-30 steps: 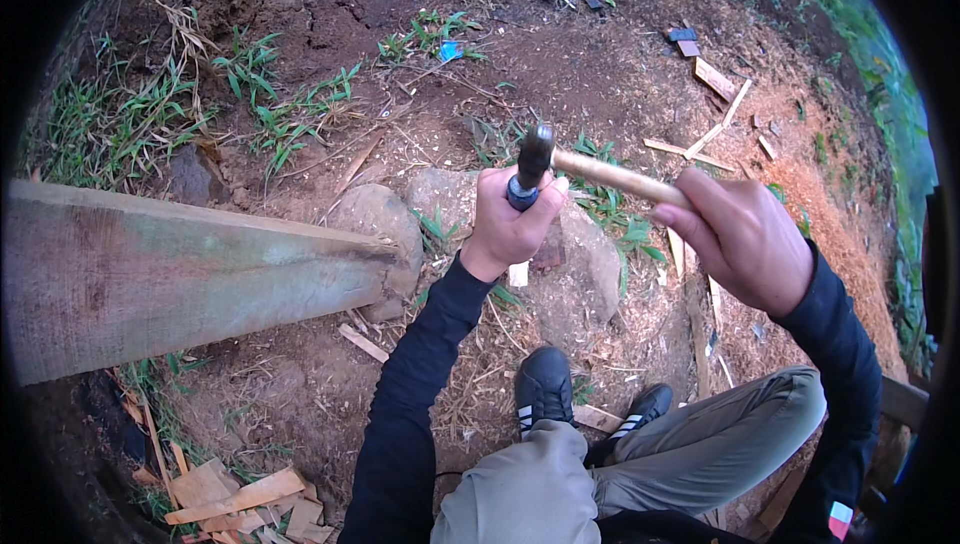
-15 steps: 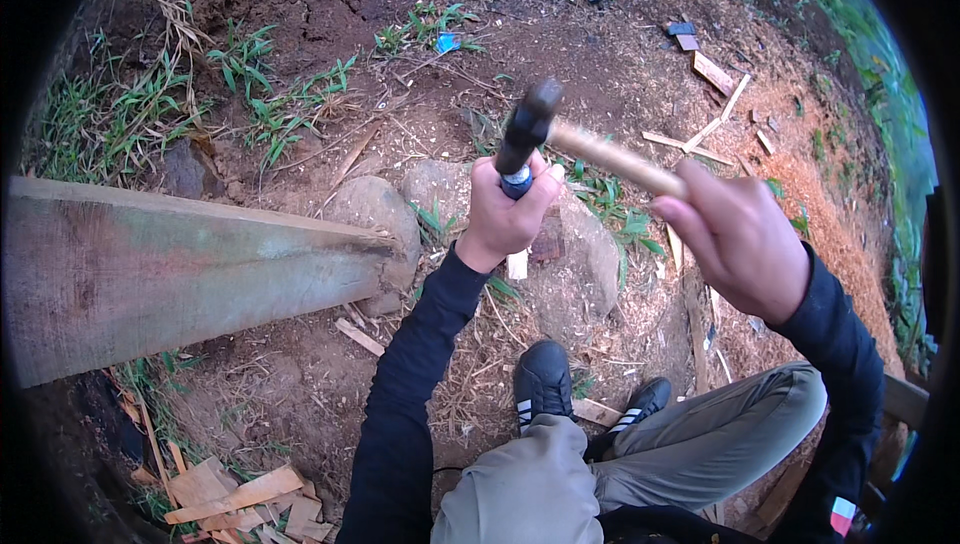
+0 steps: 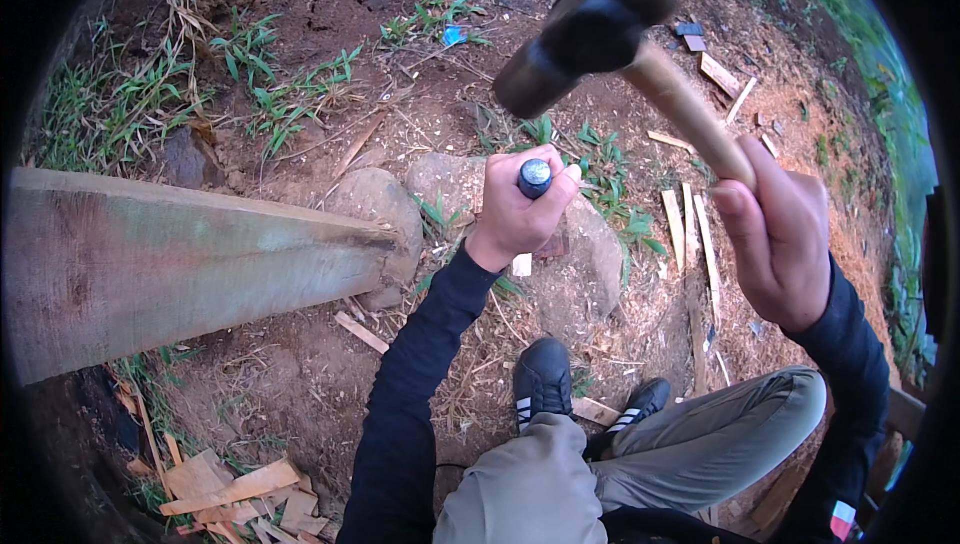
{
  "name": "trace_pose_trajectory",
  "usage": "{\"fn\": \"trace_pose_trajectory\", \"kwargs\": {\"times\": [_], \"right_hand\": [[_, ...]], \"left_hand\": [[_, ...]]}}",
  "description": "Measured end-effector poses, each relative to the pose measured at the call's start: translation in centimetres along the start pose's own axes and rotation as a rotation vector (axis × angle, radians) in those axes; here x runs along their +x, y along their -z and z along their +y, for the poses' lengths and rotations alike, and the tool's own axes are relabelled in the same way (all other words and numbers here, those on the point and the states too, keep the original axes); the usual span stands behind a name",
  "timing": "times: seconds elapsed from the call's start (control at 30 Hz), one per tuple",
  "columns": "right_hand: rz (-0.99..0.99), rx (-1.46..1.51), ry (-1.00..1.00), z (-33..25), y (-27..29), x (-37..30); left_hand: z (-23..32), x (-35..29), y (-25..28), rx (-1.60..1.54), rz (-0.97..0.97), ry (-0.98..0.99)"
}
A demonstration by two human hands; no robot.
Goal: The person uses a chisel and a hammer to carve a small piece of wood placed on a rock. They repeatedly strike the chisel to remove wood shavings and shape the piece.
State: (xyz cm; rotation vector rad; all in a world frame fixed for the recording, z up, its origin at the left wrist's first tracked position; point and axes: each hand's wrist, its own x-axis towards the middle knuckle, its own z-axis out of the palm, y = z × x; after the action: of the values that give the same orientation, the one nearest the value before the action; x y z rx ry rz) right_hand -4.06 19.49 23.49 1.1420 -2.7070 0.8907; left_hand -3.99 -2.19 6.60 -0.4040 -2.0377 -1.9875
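Note:
My right hand (image 3: pixel 780 234) is closed round the wooden handle of a hammer (image 3: pixel 690 114). The hammer's dark metal head is lifted high, above and to the right of my other hand. My left hand (image 3: pixel 515 209) wraps round an upright tool handle (image 3: pixel 535 177), dark with a round, pale worn metal top. The lower part of that tool is hidden under my fist, so its kind does not show. Below the fist lies a large flat stone (image 3: pixel 585 264), with a small pale piece of wood (image 3: pixel 521 265) at its edge.
A thick wooden beam (image 3: pixel 190 264) juts in from the left, its end by a rounded stone (image 3: pixel 375 209). Wood offcuts (image 3: pixel 245 494) are heaped at lower left. Thin strips (image 3: pixel 690 234) and orange shavings (image 3: pixel 850 204) lie on the right. My dark shoes (image 3: pixel 543 384) stand below.
My right hand has raised the hammer up and away from the tool handle's top, which now shows. My left hand has stayed almost in place, still gripping the handle.

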Motion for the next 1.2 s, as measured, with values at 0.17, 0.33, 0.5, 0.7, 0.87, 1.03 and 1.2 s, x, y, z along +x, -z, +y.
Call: {"fn": "trace_pose_trajectory", "kwargs": {"times": [0.17,0.33,0.5,0.7,0.87,1.03,1.2], "right_hand": [[-0.292,-0.165,-0.077,2.0,-0.3,-0.6],[0.104,0.013,-0.014,-0.5,0.9,1.0],[-0.256,-0.102,-0.059,1.6,-0.1,0.3],[-0.175,0.017,-0.072,1.1,-0.1,0.3],[-0.129,0.014,-0.051,0.9,0.6,0.8],[-0.394,-0.134,-0.099,1.7,0.0,0.0],[0.013,0.055,-0.104,0.3,1.0,0.5]], "left_hand": [[-0.4,-0.2,-0.2,-0.032,0.023,-0.005],[-0.5,0.0,0.9,0.042,-0.017,-0.014],[-0.3,-0.2,0.5,0.006,0.03,-0.016],[-0.4,0.0,0.2,-0.026,0.012,-0.007],[-0.2,0.1,0.3,0.045,-0.002,-0.067],[0.0,-0.1,0.8,-0.003,0.002,-0.009],[0.2,0.1,0.6,0.033,-0.024,-0.034]]}}
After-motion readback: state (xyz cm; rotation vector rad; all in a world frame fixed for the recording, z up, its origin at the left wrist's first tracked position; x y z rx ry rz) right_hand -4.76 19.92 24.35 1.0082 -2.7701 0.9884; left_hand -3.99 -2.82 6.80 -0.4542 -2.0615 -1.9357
